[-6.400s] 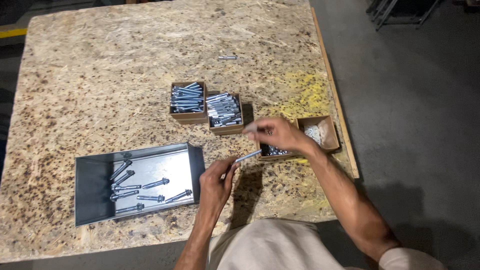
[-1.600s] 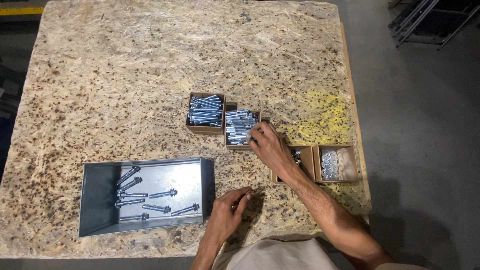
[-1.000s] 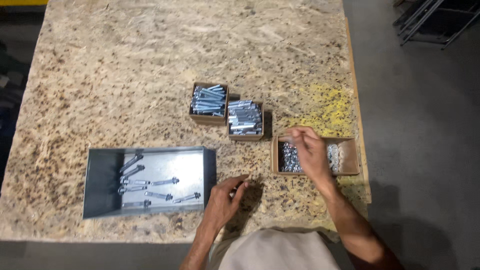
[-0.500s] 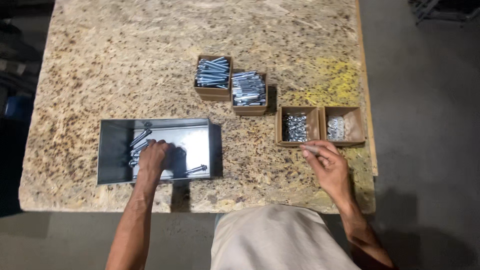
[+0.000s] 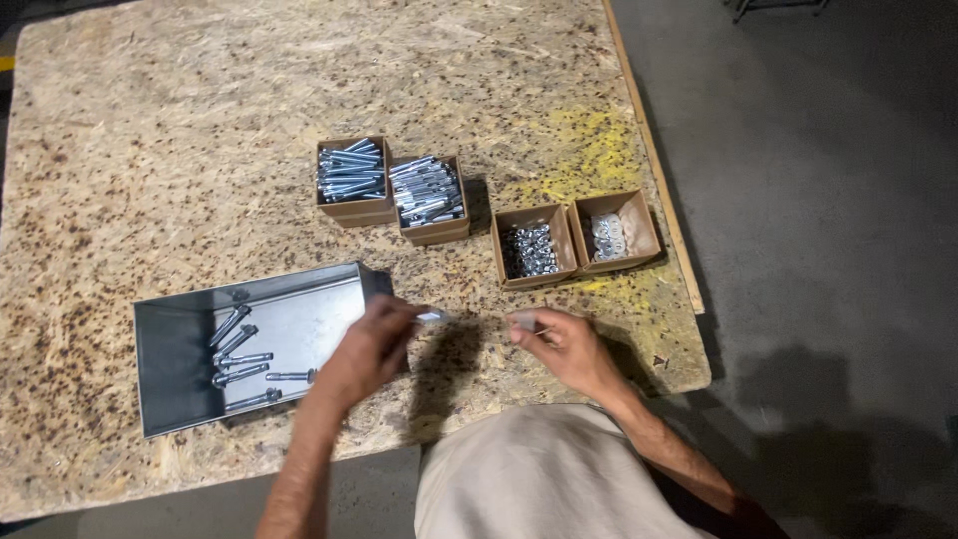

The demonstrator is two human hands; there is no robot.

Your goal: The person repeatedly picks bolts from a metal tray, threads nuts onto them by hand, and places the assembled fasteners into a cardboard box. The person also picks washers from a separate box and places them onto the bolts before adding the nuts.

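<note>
Both hands were up over the near edge of the table (image 5: 200, 110), a chipboard top speckled brown with a patch of yellow paint toward its right side. The left hand (image 5: 371, 349) hovered just past the right end of the grey metal tray (image 5: 170, 399), its fingers pinched together on a silvery bolt (image 5: 431, 316) whose tip poked out to the right. The right hand (image 5: 559, 344) sat a little apart from it, fingers closed on a small metal piece (image 5: 523, 321); it could have been a nut or a washer, the view was too blurred to tell. The two pieces pointed toward each other across a short gap, not touching.

Inside the tray, a handful of assembled bolts (image 5: 239, 351) lay loose on the bottom, bunched toward the middle and left, some angled, some flat.

Farther up the table stood four small cardboard boxes. The first box (image 5: 351, 180) and the second box (image 5: 431, 198) sat touching, side by side, each packed with long silvery bolts. To their right, nearer the yellow patch, the third box (image 5: 534, 248) held a dark heap of small nuts, and the fourth box (image 5: 616, 232), just beside it, held a few pale washers.

A wooden strip (image 5: 654, 160) ran along the table's right edge, and past it was bare grey floor (image 5: 828, 200). The person's light-coloured clothing (image 5: 539, 479) filled the bottom of the view.
</note>
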